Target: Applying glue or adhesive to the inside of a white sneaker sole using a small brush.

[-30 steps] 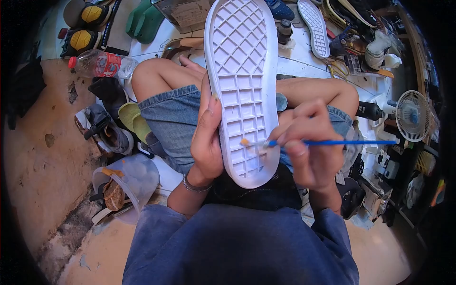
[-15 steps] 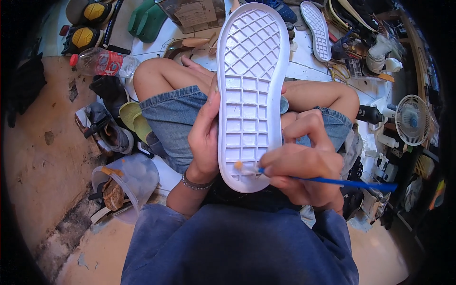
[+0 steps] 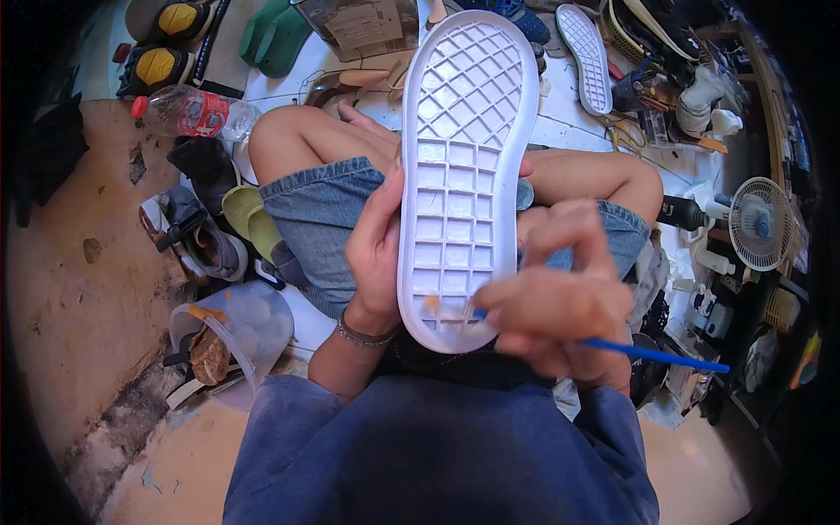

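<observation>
A white shoe sole (image 3: 459, 206) with a raised grid pattern stands lengthwise before me, gridded face toward me. My left hand (image 3: 376, 245) grips its left edge, the thumb along the rim and the other fingers behind. In my right hand (image 3: 560, 306), blurred by motion, is a paintbrush (image 3: 656, 354) with a blue handle. Its yellowish tip touches the grid at the sole's near, narrower end. The grid cells look wet and glossy. Part of the brush is hidden by my fingers.
A second white sole (image 3: 584, 61) lies beyond my right knee. To the left are a plastic bottle (image 3: 192, 114), worn shoes (image 3: 197, 236) and a clear bucket (image 3: 262, 324). A small fan (image 3: 759, 223) stands at the right, near a black bottle (image 3: 682, 211). Green clogs (image 3: 273, 39) lie at the back.
The paintbrush tip has shifted slightly left on the sole, and its handle end has dipped. The sole's far end has tilted a little to the right.
</observation>
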